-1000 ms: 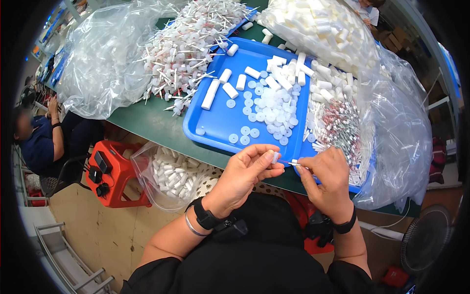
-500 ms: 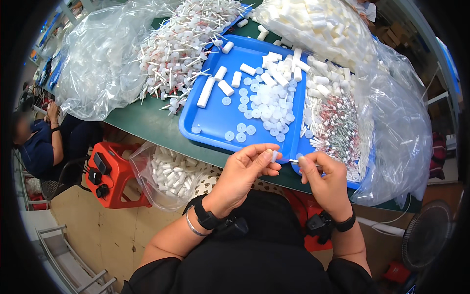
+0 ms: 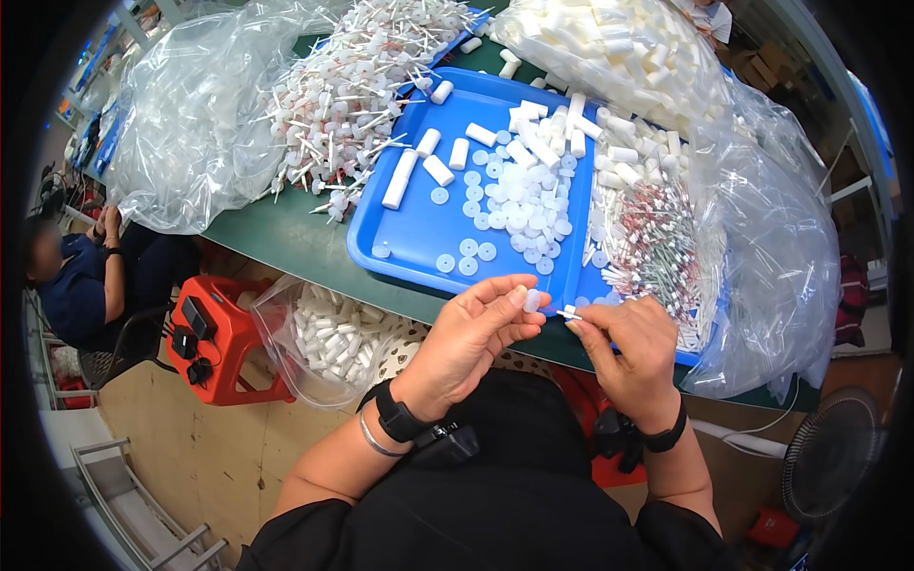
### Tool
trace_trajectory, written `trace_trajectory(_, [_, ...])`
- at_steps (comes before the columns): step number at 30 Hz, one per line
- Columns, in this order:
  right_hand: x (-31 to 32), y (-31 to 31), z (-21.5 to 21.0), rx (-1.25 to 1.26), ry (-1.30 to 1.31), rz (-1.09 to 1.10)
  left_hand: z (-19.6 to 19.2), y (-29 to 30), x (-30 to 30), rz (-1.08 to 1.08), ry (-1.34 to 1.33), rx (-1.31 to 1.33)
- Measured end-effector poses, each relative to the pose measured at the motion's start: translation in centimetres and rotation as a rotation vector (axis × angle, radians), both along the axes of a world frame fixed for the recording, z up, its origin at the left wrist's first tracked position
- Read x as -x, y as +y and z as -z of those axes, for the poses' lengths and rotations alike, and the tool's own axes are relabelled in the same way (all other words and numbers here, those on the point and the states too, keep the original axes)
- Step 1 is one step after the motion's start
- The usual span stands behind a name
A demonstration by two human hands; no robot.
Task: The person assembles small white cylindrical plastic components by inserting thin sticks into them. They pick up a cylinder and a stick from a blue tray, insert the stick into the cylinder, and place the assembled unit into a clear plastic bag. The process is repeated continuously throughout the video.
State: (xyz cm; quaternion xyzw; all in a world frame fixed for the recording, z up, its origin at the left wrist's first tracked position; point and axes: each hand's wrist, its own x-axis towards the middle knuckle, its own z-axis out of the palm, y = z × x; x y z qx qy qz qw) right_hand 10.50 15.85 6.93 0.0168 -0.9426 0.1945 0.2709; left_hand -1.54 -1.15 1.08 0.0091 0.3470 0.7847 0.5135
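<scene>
My left hand (image 3: pixel 486 328) pinches a small translucent plastic disc (image 3: pixel 531 301) between thumb and fingertips, above the near edge of the blue tray (image 3: pixel 395 243). Close to its right, my right hand (image 3: pixel 633 347) grips a thin white stick (image 3: pixel 568 313), its tip pointing left toward the disc. The two parts are a short gap apart. Inside the tray lie a heap of similar translucent discs (image 3: pixel 524 205) and several white cylinders (image 3: pixel 438 170). A second blue tray to the right carries red-and-white stick parts (image 3: pixel 657 238) and more white cylinders.
Finished-looking stick-and-disc pieces (image 3: pixel 343 86) pile up at the far left beside a clear plastic bag (image 3: pixel 190 124). A large bag of white cylinders (image 3: pixel 619 48) stands behind. A red stool (image 3: pixel 224 333), a bag of cylinders (image 3: pixel 333 338) and a fan (image 3: pixel 830 457) flank me; another person (image 3: pixel 81 276) sits left.
My right hand has turned and shifted slightly, so the stick's tip is a little further left. The disc in my left hand has tilted to show more of its face.
</scene>
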Motion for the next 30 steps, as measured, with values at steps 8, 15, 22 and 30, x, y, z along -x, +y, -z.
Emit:
trace_trajectory(8, [-0.3,-0.2,0.6,0.180,-0.168,0.060,0.4,0.1,-0.2,0.008,-0.002,-0.028])
trace_trajectory(15, [-1.1,-1.0,1.4,0.512,-0.283,0.104,1.3,0.0,-0.1,-0.008,-0.103,-0.186])
trace_trajectory(22, [-1.9,-0.5,1.2,0.696,-0.344,0.127,0.0,0.1,-0.6,-0.054,-0.018,-0.005])
trace_trajectory(30, [-1.2,-1.2,0.6,0.702,-0.378,0.133,0.4,0.0,-0.9,-0.008,-0.048,-0.051])
